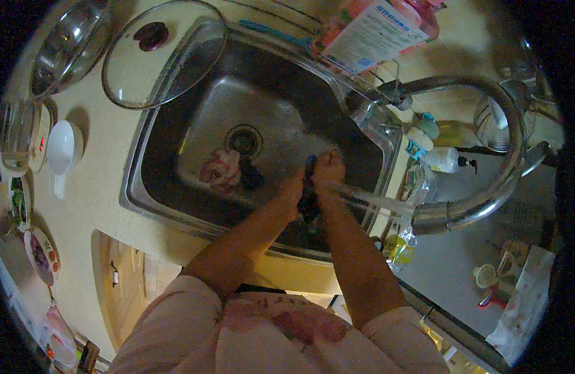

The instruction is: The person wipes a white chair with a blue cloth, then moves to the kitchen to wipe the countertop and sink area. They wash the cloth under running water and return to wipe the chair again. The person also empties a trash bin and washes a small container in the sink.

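Both of my hands are over the stainless steel sink (173, 212), under water running from the curved faucet (493, 196). A dark, wet item (309, 196), perhaps cloth, is held between them; its kind cannot be told. My left hand (294, 189) is on its left side, the fingers mostly hidden. My right hand (328, 168) is curled at its right side, beside the stream. Left of my hands, a pale and reddish crumpled item (220, 170) lies on the sink floor by the drain (244, 141). A dark piece (251, 173) touches or lies beside it.
A glass lid (184, 61) overhangs the sink's upper left corner. A white bowl (61, 146) and a metal bowl (72, 44) stand on the left counter. A large pink detergent bottle (371, 35) stands behind the sink. At the right are a pump bottle (442, 159) and the faucet's arch.
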Action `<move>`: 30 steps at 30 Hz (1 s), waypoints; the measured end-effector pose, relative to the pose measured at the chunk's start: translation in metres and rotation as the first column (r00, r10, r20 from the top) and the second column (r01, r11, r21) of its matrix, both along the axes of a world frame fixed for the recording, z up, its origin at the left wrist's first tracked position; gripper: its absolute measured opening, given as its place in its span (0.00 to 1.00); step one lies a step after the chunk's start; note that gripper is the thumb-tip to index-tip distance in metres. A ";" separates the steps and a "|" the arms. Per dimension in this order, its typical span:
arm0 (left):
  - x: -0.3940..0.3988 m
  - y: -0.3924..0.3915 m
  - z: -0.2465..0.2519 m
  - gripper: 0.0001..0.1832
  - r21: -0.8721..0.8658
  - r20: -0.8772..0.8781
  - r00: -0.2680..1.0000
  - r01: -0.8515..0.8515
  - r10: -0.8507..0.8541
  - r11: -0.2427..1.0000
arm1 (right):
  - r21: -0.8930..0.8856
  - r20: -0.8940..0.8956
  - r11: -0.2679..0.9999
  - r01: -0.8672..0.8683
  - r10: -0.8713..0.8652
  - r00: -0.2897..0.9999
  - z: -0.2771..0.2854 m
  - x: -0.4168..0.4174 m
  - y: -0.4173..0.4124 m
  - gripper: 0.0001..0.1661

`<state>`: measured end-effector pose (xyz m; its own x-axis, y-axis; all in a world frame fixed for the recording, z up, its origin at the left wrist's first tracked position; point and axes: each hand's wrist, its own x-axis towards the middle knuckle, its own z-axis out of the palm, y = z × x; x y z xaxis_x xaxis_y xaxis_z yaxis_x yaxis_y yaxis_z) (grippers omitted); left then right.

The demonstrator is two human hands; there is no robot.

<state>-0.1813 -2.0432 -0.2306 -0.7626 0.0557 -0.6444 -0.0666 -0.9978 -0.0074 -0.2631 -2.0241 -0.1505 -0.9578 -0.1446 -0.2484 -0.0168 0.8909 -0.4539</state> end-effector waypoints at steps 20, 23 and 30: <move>0.001 -0.053 0.062 0.36 0.033 -0.009 0.987 0.158 -0.158 0.987 | -0.568 0.184 0.819 -0.080 0.221 0.958 0.021 0.021 0.035 0.18; -0.002 -0.062 0.066 0.30 -0.038 0.009 0.974 0.227 -0.227 0.973 | -0.402 0.165 0.913 -0.070 0.148 0.975 0.023 0.042 0.029 0.18; -0.011 -0.075 0.037 0.20 -0.379 0.107 0.939 0.343 -0.327 0.860 | -0.450 0.159 0.888 0.093 -0.022 0.987 -0.060 0.046 -0.012 0.16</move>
<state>-0.1921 -2.1183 -0.1932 -0.7174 0.0446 -0.6953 -0.4047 -0.8390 0.3637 -0.2176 -2.0366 -0.2107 -0.9263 -0.2209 -0.3054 0.1255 0.5833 -0.8025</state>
